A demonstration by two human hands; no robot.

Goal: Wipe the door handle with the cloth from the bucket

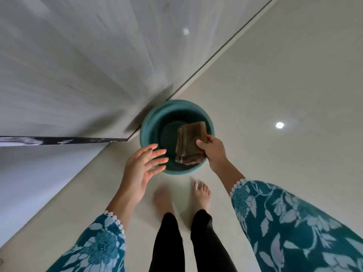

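Right hand [213,152] grips cloth [189,145] — fingertips hidden.

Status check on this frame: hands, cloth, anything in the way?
Right hand grip shut on brown cloth, over teal bucket. Left hand open, empty, beside bucket. Door handle not in view. Nothing in the way.

The right hand [213,152] is covering one corner of the cloth [189,144]; the cloth is hiding part of the bucket [149,126] floor. The door [78,65] is blurring.
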